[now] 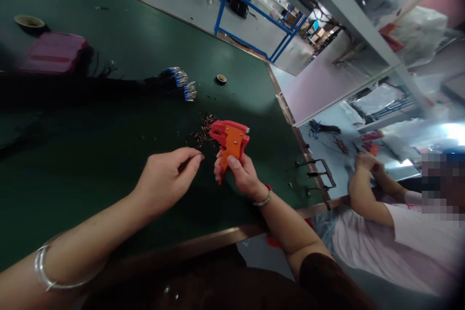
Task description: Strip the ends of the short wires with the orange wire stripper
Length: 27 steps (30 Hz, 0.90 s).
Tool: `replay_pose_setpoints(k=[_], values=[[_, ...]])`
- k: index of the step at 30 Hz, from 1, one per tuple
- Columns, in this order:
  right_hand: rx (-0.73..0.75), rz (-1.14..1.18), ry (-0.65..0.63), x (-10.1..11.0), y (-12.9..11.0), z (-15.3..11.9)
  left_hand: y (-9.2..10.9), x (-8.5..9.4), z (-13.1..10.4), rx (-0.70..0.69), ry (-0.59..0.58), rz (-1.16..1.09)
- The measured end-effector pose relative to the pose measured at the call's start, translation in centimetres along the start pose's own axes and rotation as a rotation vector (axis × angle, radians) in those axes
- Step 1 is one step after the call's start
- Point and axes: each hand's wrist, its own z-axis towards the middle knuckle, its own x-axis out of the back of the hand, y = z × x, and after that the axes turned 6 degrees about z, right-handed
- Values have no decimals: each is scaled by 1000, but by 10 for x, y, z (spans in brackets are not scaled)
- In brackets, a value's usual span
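My right hand (241, 172) is wrapped round the grip of an orange and red wire stripper (234, 138), its jaws pointing left. Just left of it, my left hand (170, 177) is closed in a pinch, and the dark tip of what looks like a thin wire (202, 155) shows at the fingertips; the rest of it is hidden. Under and beside the stripper's jaws lies a pile of small wire clippings (204, 130). Farther back, a thick bundle of black wires (119, 88) ends in blue and silver terminals (181, 82).
A small tape roll (220, 79) lies beyond the clippings on the green table (109, 155). At the far left are a pink box (54, 53) and a larger tape roll (29, 22). A black metal bracket (321, 174) sits at the right edge. Another person (392, 232) works at the right.
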Motion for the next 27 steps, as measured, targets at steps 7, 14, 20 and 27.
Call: replay_pose_setpoints(k=[7, 14, 20, 27], values=[[120, -283, -74, 31, -33, -5, -9, 4, 6, 39, 64, -26], [-76, -62, -136, 26, -36, -6, -13, 5, 9, -62, 75, 33], [-123, -80, -217, 21, -21, 1, -10, 6, 9, -130, 89, 23], [-262, 216, -298, 15, -11, 3, -13, 5, 7, -188, 142, 63]])
